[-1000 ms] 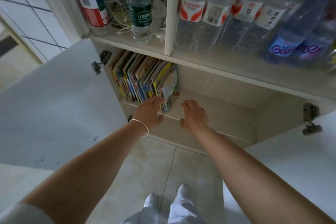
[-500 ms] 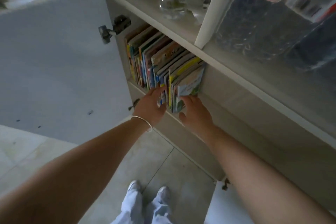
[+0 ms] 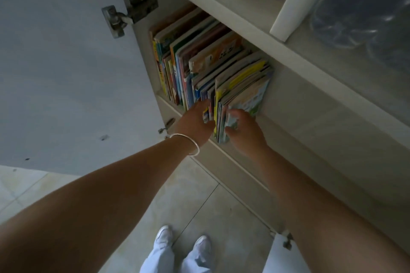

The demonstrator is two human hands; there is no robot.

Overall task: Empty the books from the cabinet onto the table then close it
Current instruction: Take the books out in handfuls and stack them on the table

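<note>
A row of thin colourful books (image 3: 199,60) stands upright on the lower shelf of the open cabinet (image 3: 310,104), packed against its left wall. The rightmost bunch of books (image 3: 241,93) sticks out past the shelf's front edge. My left hand (image 3: 195,124), with a silver bangle on the wrist, presses on the left side of that bunch, fingers between the spines. My right hand (image 3: 244,133) grips its right side, thumb on the pale blue cover. The table is out of view.
The left cabinet door (image 3: 62,62) stands wide open beside my left arm, its hinge (image 3: 131,11) near the books. The right door's corner (image 3: 281,250) shows at the bottom. Plastic bottles (image 3: 359,13) fill the shelf above. Tiled floor and my feet (image 3: 184,244) lie below.
Both hands went from hovering in front of the shelf to closing on the rightmost bunch of books, which has slid partly out. My head moved closer and lower.
</note>
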